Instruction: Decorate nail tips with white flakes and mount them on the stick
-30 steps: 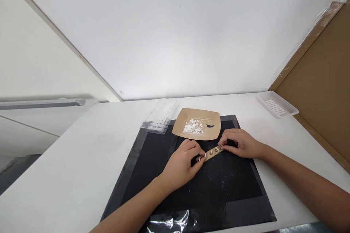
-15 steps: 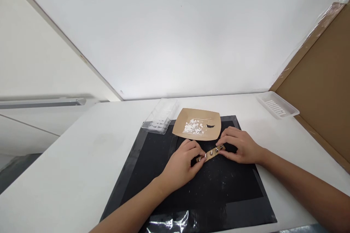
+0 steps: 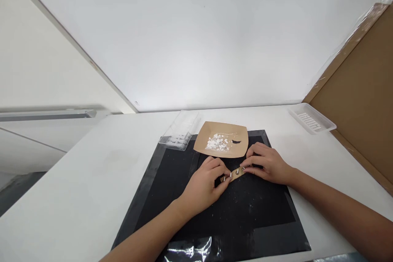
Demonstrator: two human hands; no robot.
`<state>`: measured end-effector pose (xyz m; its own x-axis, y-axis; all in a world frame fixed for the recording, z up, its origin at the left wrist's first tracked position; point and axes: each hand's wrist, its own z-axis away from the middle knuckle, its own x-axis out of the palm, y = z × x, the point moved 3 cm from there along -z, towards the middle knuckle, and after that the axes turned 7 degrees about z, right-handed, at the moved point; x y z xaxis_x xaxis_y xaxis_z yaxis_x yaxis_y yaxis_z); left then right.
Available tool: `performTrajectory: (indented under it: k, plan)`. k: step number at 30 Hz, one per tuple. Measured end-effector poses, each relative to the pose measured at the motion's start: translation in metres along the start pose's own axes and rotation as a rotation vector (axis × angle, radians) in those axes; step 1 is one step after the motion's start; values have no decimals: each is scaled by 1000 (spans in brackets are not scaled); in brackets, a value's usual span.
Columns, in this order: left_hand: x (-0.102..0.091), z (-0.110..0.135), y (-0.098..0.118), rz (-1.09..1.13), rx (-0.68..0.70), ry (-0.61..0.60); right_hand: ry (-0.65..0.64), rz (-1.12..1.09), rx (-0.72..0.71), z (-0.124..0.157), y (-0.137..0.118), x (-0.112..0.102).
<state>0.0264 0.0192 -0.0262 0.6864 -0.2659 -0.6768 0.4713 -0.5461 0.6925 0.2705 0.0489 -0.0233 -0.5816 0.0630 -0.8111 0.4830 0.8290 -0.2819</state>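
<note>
A narrow tan strip (image 3: 234,175) lies slantwise on the black mat (image 3: 227,217), bearing small round metal pieces with white bits on them. My left hand (image 3: 206,182) is closed on the strip's left end, thumb in front and fingers behind, with small white bits showing by the fingertips. At the other end, my right hand (image 3: 264,163) pinches a small white-tipped metal piece (image 3: 243,169) standing on the strip. Its fingers hide the strip's right end. Behind both hands is a tan paper tray (image 3: 202,135) of white flakes (image 3: 217,142) and one dark sliver (image 3: 236,142).
A clear compartment box (image 3: 179,131) rests at the mat's back left corner. On the white table's back right stands a translucent tray (image 3: 319,127) with rows of small white pieces. A brown board (image 3: 362,102) rises along the right side, and a white wall behind.
My right fingers have shifted slightly left along the strip, from its far end onto the metal piece nearer the middle. My left hand and the strip keep their places.
</note>
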Motion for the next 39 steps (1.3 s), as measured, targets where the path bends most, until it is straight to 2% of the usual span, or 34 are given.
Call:
performTrajectory:
  k: [9,16,25,39]
  plan:
    - [0,0,1,2,-5,8,29,21,4,1,-1,0]
    - [0,0,0,15,-2,14,108,64,3,-1,-7,-5]
    - [0,0,0,-4,24,26,136,149,20,-7,-25,8]
    - [0,0,1,0,15,24,147,141,32,-7,-24,11]
